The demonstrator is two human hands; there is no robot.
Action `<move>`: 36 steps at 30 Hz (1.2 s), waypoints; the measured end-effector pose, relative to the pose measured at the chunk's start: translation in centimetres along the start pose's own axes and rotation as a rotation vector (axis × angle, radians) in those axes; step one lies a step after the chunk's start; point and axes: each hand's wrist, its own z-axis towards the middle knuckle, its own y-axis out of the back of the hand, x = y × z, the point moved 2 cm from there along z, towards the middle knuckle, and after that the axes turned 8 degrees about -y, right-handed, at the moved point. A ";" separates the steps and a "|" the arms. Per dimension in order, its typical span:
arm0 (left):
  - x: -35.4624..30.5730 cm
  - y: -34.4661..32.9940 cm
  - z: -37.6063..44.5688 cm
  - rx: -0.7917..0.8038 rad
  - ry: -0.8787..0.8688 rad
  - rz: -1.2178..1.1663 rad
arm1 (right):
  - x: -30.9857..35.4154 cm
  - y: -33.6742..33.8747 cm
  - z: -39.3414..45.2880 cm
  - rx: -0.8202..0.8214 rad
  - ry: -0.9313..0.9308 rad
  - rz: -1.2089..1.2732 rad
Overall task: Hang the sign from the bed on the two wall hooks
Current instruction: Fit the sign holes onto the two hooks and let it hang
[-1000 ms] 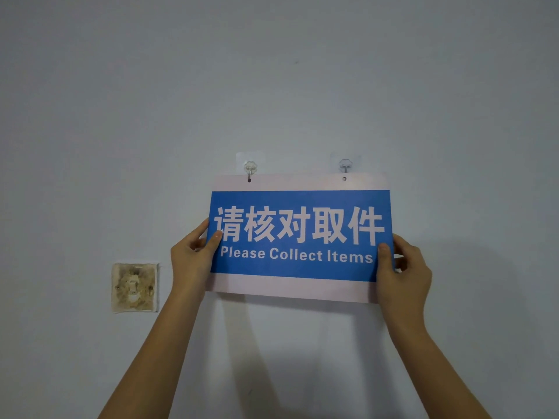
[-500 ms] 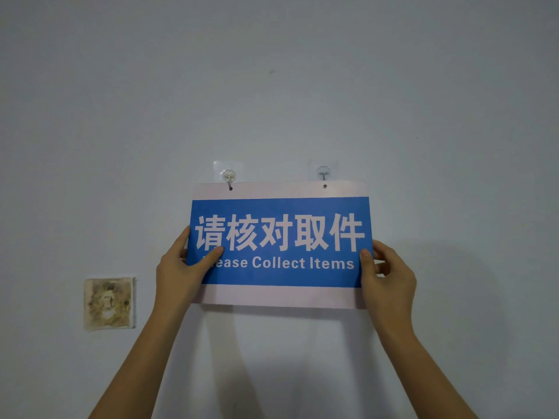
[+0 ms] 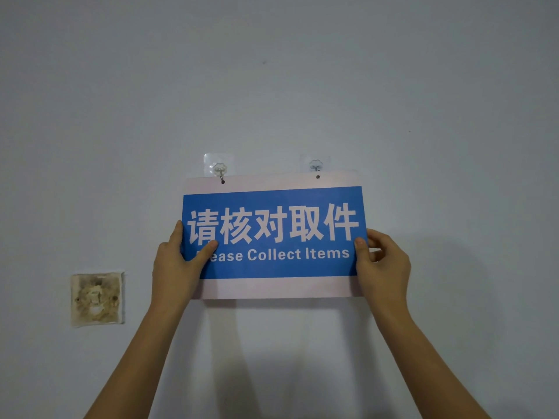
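A plain indoor room, possibly a parcel pick-up point

Only a bare, pale grey painted wall (image 3: 302, 71) is seen. A parcel or collection setting is suggested by the blue sign (image 3: 273, 234), on which "Please Collect Items" is printed under Chinese characters. Two clear adhesive hooks (image 3: 219, 169) are stuck above it, and a stained, worn square patch (image 3: 97, 299) is left lower on the wall.
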 end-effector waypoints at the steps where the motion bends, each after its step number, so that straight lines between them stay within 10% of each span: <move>1: -0.1 -0.1 -0.1 -0.005 0.002 -0.007 | 0.2 0.1 0.2 -0.003 0.008 -0.003; 36: -0.4 0.3 0.0 -0.035 -0.022 0.076 | -0.6 -0.1 1.1 0.062 -0.055 0.018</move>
